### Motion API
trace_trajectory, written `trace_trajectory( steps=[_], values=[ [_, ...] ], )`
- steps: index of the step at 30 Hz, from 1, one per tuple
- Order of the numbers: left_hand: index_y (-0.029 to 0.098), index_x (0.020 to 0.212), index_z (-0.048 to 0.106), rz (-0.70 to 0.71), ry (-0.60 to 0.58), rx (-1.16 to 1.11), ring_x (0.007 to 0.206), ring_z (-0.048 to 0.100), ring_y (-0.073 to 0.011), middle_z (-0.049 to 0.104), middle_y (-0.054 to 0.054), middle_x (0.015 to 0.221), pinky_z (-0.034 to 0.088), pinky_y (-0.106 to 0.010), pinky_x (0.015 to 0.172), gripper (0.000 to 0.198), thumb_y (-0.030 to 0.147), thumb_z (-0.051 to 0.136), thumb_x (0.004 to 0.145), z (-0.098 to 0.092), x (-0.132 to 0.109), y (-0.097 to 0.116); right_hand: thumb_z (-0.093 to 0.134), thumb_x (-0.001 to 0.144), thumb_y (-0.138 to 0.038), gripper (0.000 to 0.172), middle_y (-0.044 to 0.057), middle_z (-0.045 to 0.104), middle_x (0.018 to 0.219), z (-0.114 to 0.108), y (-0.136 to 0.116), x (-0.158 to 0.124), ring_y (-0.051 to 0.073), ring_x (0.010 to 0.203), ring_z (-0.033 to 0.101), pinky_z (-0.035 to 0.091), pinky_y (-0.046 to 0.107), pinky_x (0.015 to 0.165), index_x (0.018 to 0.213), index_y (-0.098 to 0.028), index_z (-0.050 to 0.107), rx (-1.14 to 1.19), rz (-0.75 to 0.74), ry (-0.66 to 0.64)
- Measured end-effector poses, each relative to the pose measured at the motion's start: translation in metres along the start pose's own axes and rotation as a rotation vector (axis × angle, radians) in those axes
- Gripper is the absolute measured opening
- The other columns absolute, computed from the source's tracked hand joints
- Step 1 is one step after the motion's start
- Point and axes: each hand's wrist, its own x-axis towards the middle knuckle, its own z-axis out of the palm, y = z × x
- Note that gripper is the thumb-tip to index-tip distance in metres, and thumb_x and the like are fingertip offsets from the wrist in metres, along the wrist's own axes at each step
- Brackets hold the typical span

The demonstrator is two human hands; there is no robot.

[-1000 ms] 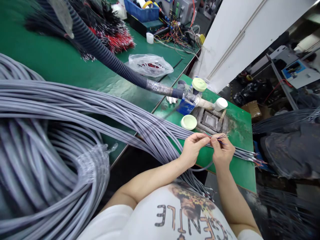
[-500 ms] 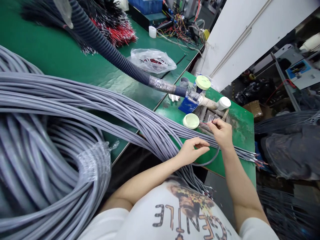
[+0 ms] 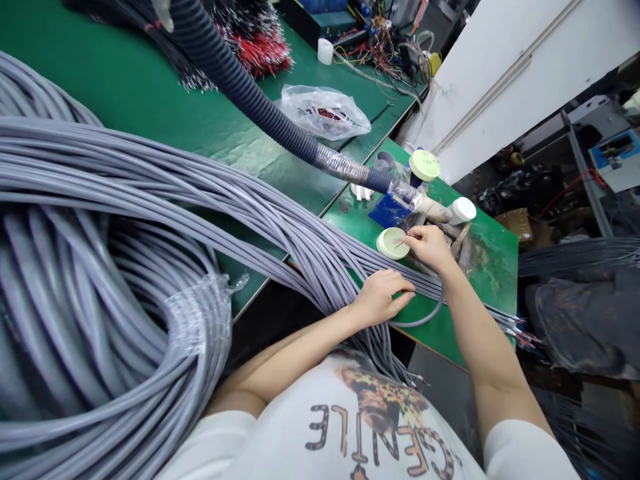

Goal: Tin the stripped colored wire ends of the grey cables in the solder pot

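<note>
Since half a second ago, the right grip (image 3: 429,248) has shifted from over the dark block (image 3: 466,252) to just beside the cup (image 3: 383,249). It is narrow, pinching thin wires (image 3: 399,241) whose tips sit over the cup's mouth; whether they touch what is inside, I cannot tell. Nearer the body, the left grip (image 3: 384,297) has hardly moved: thumb and fingers apart, nothing visible between them, alongside the grey cables (image 3: 295,240).

Under all this is the small green table (image 3: 493,230), stained around the block. It also carries a blue box (image 3: 390,211), a white cap (image 3: 463,211) and a jar lid (image 3: 424,164). The cables cross onto it from the left, their stripped ends poking past its right edge.

Leftward stands the large table (image 3: 125,87), green and shiny. A ribbed hose (image 3: 280,120) hangs across it, and on it lie a plastic bag (image 3: 325,113), a white roll (image 3: 325,51), tangled wiring (image 3: 373,47) and a black-and-red bundle (image 3: 260,50). At lower left is a thick coil (image 3: 60,300) bound with clear film (image 3: 193,317).

Farther out, a white panel (image 3: 505,87) slants upward; right of it the room is dim and cluttered, with a carton (image 3: 517,225) and dark cloth (image 3: 585,320).
</note>
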Motion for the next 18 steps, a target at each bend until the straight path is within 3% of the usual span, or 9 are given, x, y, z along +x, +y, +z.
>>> trace_trajectory(
  steps=[11, 14, 18],
  values=[
    [0.020, 0.091, 0.069, 0.067, -0.004, 0.144, 0.081, 0.061, -0.0177, 0.071, -0.005, 0.087, 0.045, -0.032, 0.079, 0.015, 0.026, 0.056, 0.087, 0.000, 0.000, -0.004, 0.059, 0.074, -0.040, 0.032, -0.003, 0.044, 0.049, 0.002, -0.002, 0.004, 0.010, 0.051, 0.038, 0.024, 0.027, 0.053, 0.051, -0.017, 0.053, -0.060, 0.026, -0.018],
    [0.019, 0.089, 0.068, 0.074, 0.004, 0.161, 0.081, 0.061, -0.0171, 0.071, -0.005, 0.085, 0.046, -0.031, 0.077, 0.014, 0.026, 0.056, 0.087, -0.002, 0.000, -0.002, 0.060, 0.074, -0.041, 0.033, -0.003, 0.042, 0.048, -0.012, 0.012, -0.002, 0.010, 0.050, 0.036, 0.023, 0.027, 0.051, 0.053, -0.017, 0.053, 0.008, -0.003, 0.057],
    [0.019, 0.088, 0.068, 0.081, 0.006, 0.156, 0.078, 0.060, -0.0167, 0.070, -0.004, 0.082, 0.046, -0.031, 0.076, 0.013, 0.026, 0.057, 0.088, -0.003, 0.000, 0.000, 0.061, 0.073, -0.043, 0.034, -0.004, 0.040, 0.046, -0.037, 0.052, -0.014, 0.009, 0.047, 0.034, 0.023, 0.026, 0.049, 0.052, -0.017, 0.052, 0.083, 0.069, 0.183]
  ],
)
